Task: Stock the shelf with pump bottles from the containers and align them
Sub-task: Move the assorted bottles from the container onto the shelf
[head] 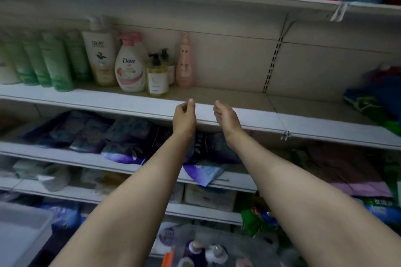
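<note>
White metal shelving fills my view, and the shelf (217, 95) just beyond my fingertips is a smooth painted board, bare ahead of me and to my right. Up and to the left of my hands stands the row already stocked: green tubes (54, 63), a tall cream pump bottle (102, 58), a rounded white one (130, 67), a clear amber one (157, 76) and a slim pink one (184, 63). Far below my forearms, the container (238, 245) holds more glossy pump bottles (206, 251). My left hand (184, 117) is loosely curled and my right hand (227, 118) relaxed, both holding nothing. I judge I'm between bottles: next I reach down, grip one, and set it beside the pink one.
</note>
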`<state>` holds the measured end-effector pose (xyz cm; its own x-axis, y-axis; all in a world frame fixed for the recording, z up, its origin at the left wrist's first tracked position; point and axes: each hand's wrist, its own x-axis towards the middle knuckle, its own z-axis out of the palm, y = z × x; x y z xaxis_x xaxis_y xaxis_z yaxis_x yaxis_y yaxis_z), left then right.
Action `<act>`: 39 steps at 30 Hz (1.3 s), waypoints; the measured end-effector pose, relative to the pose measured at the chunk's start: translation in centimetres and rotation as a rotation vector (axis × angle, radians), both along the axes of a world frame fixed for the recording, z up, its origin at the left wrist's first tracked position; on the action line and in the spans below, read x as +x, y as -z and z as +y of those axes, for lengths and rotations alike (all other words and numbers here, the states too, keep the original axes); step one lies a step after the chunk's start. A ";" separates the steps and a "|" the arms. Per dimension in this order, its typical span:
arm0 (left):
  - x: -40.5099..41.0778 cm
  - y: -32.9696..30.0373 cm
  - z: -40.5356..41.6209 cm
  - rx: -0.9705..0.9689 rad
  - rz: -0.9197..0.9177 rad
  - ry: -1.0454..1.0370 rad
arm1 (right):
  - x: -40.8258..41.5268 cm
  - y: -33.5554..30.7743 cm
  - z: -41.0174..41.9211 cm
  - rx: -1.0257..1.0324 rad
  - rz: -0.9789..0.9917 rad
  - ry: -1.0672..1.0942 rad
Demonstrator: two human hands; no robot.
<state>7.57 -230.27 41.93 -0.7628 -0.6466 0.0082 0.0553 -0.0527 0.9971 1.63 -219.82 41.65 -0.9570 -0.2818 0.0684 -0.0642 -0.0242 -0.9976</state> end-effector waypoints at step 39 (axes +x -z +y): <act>12.4 37.8 21.9 -0.025 -0.693 0.491 | 15.2 36.9 28.8 0.358 -0.707 0.307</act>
<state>19.92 -208.36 4.09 -0.7949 -0.2463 -0.5546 -0.5916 0.1114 0.7985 16.86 -191.06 4.74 -0.7789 0.1070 -0.6180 0.6248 0.2172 -0.7499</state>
